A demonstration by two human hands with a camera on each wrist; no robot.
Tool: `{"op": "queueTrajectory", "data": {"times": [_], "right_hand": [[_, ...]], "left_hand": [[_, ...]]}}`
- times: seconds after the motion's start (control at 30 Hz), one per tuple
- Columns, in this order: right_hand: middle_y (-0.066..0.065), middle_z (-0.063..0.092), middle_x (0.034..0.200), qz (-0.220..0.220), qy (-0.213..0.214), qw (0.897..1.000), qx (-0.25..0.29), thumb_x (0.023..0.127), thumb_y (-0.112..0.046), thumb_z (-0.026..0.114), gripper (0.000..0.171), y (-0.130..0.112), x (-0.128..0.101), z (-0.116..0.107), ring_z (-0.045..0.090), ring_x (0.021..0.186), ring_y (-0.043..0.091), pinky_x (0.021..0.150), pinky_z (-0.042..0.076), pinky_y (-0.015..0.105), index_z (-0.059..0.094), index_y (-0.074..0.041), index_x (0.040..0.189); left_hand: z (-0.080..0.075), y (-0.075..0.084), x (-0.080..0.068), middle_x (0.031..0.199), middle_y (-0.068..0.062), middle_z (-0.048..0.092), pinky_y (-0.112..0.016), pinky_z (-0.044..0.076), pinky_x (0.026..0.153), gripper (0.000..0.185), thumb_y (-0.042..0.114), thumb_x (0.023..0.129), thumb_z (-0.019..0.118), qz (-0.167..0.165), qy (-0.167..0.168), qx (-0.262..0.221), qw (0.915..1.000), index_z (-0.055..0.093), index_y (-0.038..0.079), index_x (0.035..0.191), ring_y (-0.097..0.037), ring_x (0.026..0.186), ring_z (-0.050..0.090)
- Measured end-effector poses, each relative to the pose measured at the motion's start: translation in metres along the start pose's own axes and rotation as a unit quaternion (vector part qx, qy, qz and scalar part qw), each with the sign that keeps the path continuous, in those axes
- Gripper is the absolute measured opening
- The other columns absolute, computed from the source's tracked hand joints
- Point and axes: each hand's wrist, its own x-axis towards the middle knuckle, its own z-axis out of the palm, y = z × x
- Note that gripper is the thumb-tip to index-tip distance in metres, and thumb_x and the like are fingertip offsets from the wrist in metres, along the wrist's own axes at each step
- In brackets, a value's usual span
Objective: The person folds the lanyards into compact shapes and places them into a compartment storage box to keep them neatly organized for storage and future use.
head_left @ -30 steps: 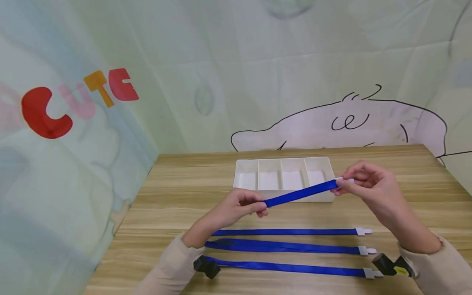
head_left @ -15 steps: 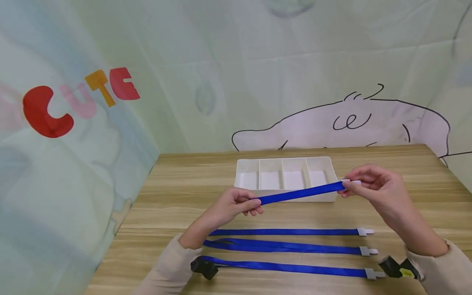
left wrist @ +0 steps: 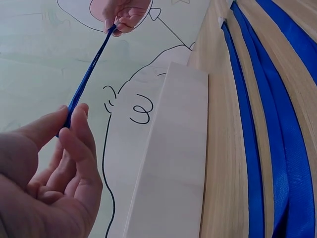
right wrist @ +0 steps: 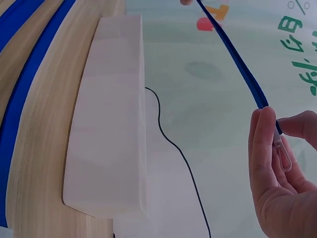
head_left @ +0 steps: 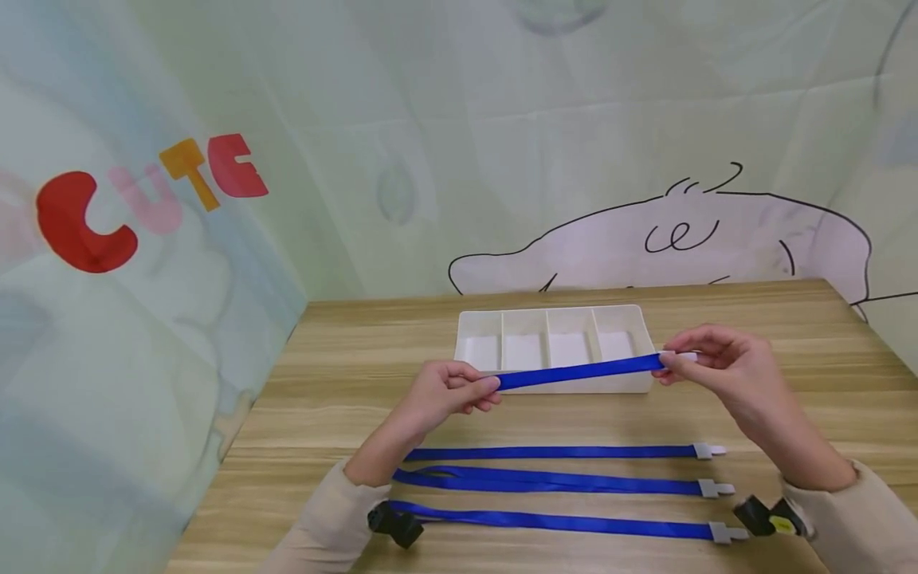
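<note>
A blue lanyard [head_left: 574, 373], folded into a short band, is stretched between both hands in front of the white divided box [head_left: 559, 381]. My left hand [head_left: 453, 391] pinches its left end between thumb and fingers. At the other end, my right hand [head_left: 724, 363] pinches it by the white clip, whose clear loop [right wrist: 285, 156] shows below the fingers in the right wrist view. The band tilts slightly up to the right. Nearer to me, three more blue lanyards lie in rows: a far one [head_left: 559, 452], a middle one [head_left: 574, 481] and a near one [head_left: 574, 522], white clips to the right.
The box has several compartments in a row and stands towards the back of the wooden table [head_left: 366, 351]. A printed cloth backdrop [head_left: 402, 119] rises behind and at the left. Black wrist cameras sit on the left sleeve [head_left: 323, 510] and the right sleeve [head_left: 853, 518].
My left hand has shifted a little left and up, so the held lanyard lies closer to level. The right hand has moved slightly right. The lanyards on the table stay put.
</note>
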Motion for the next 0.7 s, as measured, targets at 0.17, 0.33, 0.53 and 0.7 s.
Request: {"op": "queueTrajectory", "data": {"times": [0.17,0.33,0.53,0.7], "right_hand": [[0.007,0.074,0.086,0.002,0.004,1.0,-0.012,0.089,0.012,0.067,0.011,0.003,0.002,0.001,0.073,0.07,0.02,0.073,0.059,0.029,0.069,0.006,0.098],[0.006,0.074,0.086,0.003,0.006,0.998,-0.066,0.089,0.008,0.069,0.013,0.005,0.004,0.003,0.073,0.07,0.02,0.072,0.059,0.027,0.065,0.013,0.101],[0.01,0.074,0.086,-0.017,0.017,0.983,-0.181,0.09,0.003,0.071,0.015,0.007,0.003,0.008,0.072,0.07,0.019,0.068,0.059,0.025,0.066,0.01,0.101],[0.014,0.073,0.086,-0.037,0.026,0.974,-0.224,0.089,0.003,0.071,0.015,0.007,0.002,0.011,0.072,0.069,0.017,0.065,0.059,0.025,0.066,0.01,0.101]], "left_hand": [[-0.001,-0.001,0.0,0.089,-0.011,0.076,-0.04,0.06,0.078,0.022,0.017,0.094,0.072,-0.003,0.014,-0.005,0.9999,0.073,-0.004,0.1,-0.017,0.077,0.072],[-0.003,-0.001,-0.001,0.085,-0.007,0.075,-0.034,0.059,0.075,0.022,0.02,0.093,0.073,-0.004,0.034,0.005,0.9994,0.074,-0.002,0.097,-0.017,0.076,0.07],[-0.002,0.0,0.0,0.085,-0.007,0.074,-0.042,0.058,0.078,0.022,0.021,0.093,0.074,0.009,0.053,0.018,0.9984,0.072,-0.001,0.096,-0.017,0.076,0.068],[-0.001,0.002,0.001,0.087,-0.008,0.075,-0.04,0.059,0.078,0.021,0.02,0.091,0.075,0.012,0.077,0.019,0.9968,0.072,-0.001,0.096,-0.023,0.079,0.069]]}}
